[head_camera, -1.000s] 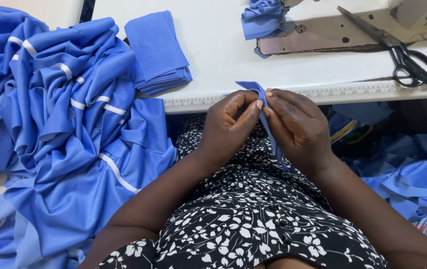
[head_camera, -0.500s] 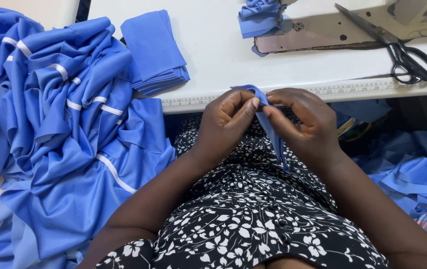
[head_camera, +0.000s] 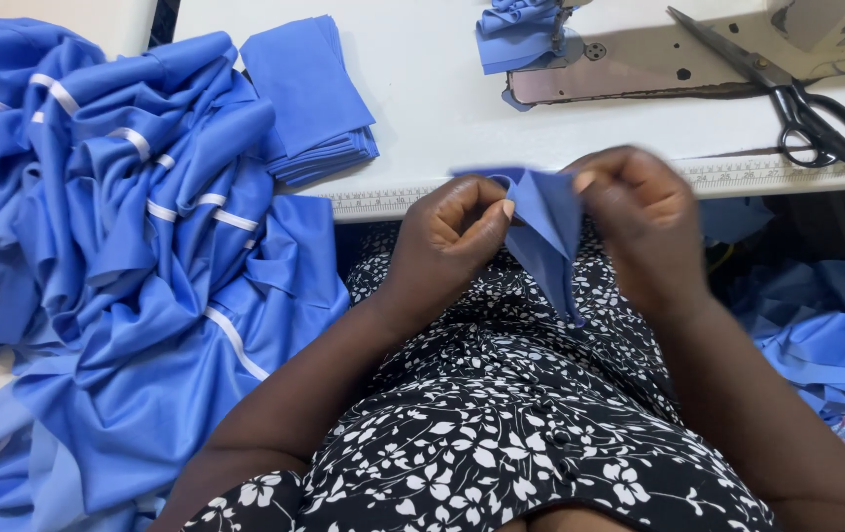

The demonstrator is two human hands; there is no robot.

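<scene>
White tabletop [head_camera: 422, 89]: blue garment heap [head_camera: 117, 286] far left, folded blue stack [head_camera: 309, 94] beside it. Left hand [head_camera: 447, 241] and right hand [head_camera: 639, 222] fingers pinched on small blue fabric piece [head_camera: 545, 222], held between them at tabletop edge. Scissors [head_camera: 787, 94] right.

A white bench [head_camera: 422, 89] ran across the top under even, soft light, its near edge marked like a ruler. A cream sewing-machine bed [head_camera: 659, 59] was set into it. The space beneath the bench lay in shadow.

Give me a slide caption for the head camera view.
Both hands, left hand and right hand, pinch a small blue fabric piece open.
</scene>
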